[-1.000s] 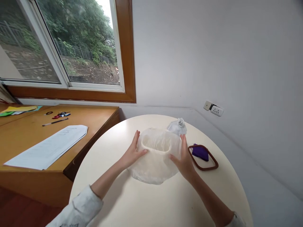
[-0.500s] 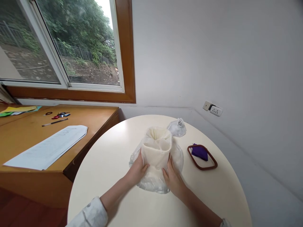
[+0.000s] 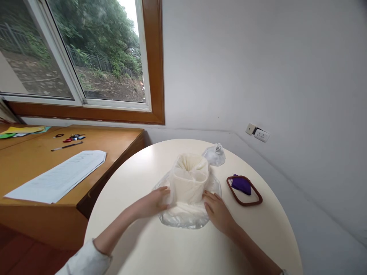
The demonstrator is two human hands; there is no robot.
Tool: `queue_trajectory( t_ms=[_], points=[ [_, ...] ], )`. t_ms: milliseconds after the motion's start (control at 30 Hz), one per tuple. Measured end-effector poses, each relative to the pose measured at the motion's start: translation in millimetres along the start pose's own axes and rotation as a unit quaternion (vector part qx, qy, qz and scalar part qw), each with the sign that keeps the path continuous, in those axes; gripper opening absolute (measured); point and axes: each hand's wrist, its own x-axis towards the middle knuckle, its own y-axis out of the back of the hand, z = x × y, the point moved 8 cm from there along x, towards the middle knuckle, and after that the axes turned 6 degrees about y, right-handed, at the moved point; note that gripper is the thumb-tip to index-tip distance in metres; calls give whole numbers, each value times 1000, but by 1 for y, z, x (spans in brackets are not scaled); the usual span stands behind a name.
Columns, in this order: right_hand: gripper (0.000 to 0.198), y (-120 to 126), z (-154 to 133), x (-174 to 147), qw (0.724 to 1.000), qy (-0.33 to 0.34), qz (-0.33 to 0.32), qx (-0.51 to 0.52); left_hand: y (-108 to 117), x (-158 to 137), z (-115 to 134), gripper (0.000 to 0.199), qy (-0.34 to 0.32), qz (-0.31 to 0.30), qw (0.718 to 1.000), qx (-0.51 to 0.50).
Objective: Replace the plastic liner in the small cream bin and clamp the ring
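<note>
A cream-coloured bin point(image 3: 187, 191) stands upright on the round table, lined with a thin translucent plastic bag point(image 3: 183, 220). The bag dips into the bin's mouth, folds over the rim and spreads loosely around the base. At the bin's left side is my left hand point(image 3: 153, 201), its fingers stretched out and thumb apart, touching the bag's loose film. My right hand point(image 3: 219, 212) lies against the lower right side, fingers extended on the bag and thumb apart. Neither hand is closed around the bin. What is inside the bin cannot be made out.
Behind the bin sits a knotted whitish bag point(image 3: 215, 154). A brown rounded frame point(image 3: 245, 204) with purple cloth point(image 3: 241, 185) lies to the right on the round table point(image 3: 123, 187). The wooden desk point(image 3: 120, 134) at left holds paper sheets point(image 3: 61, 175), a pen point(image 3: 67, 146) and scissors point(image 3: 69, 140).
My left hand has moved left, off the bin's wall to the loose bag. My right hand has shifted slightly outward and its grip has loosened. The bag's front edge sits a little higher.
</note>
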Motion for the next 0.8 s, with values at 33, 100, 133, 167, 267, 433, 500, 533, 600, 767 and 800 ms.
queue_trajectory(
  t_ms=[33,100,133,167,267,433,500,533,600,767,800],
  points=[
    [36,11,3,2,1000,-8,27,11,10,-1,0,45,24,-3,1000,-16],
    [32,37,6,6,994,-14,103,29,35,0,2,40,68,33,996,-39],
    [30,52,4,7,989,-8,147,34,47,0,8,38,67,63,995,-46],
    [29,66,0,9,982,4,188,36,57,1,17,37,55,93,993,-46],
    [39,96,-23,18,967,59,245,20,73,4,53,35,-37,164,986,2],
    [45,100,-61,38,971,155,166,-70,46,14,96,41,-181,113,966,144],
    [30,95,-68,40,968,183,143,-95,34,19,99,29,-194,99,958,185],
    [23,93,-70,40,966,193,141,-100,30,20,99,21,-198,99,955,200],
    [13,92,-73,35,961,211,152,-96,25,18,99,10,-210,115,944,226],
    [4,88,-83,15,942,265,189,-82,16,-3,106,19,-275,169,893,314],
    [7,85,-84,13,940,270,190,-83,14,-7,107,21,-284,173,884,330]
  ],
)
